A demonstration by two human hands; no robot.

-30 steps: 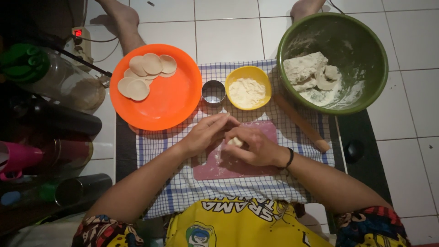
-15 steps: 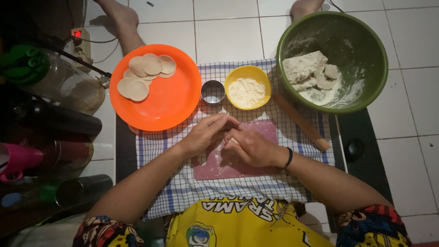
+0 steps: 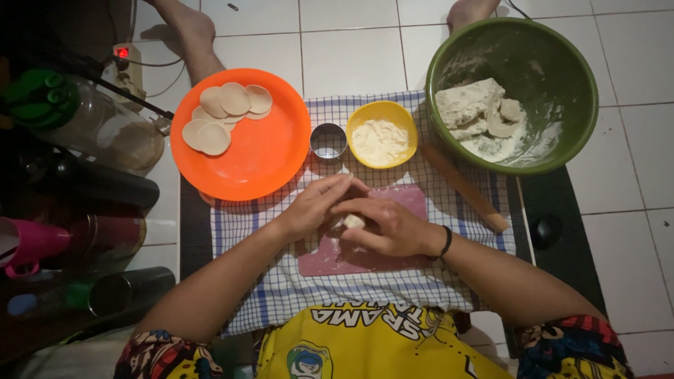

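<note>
My left hand [image 3: 314, 205] and my right hand [image 3: 382, 226] meet over a pink board [image 3: 411, 203] on a checked cloth [image 3: 281, 288]. Between the fingers of both hands sits a small pale piece of dough [image 3: 353, 222]. Beyond the board stand a round metal cutter [image 3: 328, 141] and a yellow bowl of flour [image 3: 382, 133]. An orange plate [image 3: 270, 151] at the left carries several cut dough rounds [image 3: 226, 116]. A green bowl [image 3: 554, 70] at the right holds lumps of dough [image 3: 472, 107].
A wooden rolling pin [image 3: 463, 188] lies on the cloth right of the board. Bottles, a clear jar with a green lid [image 3: 84, 119], a pink cup [image 3: 31, 245] and a power strip [image 3: 123, 60] crowd the left. White floor tiles [image 3: 632, 231] surround the cloth.
Both hands have kept working the dough piece in the same spot; the fingers have shifted slightly around it. Nothing else has moved.
</note>
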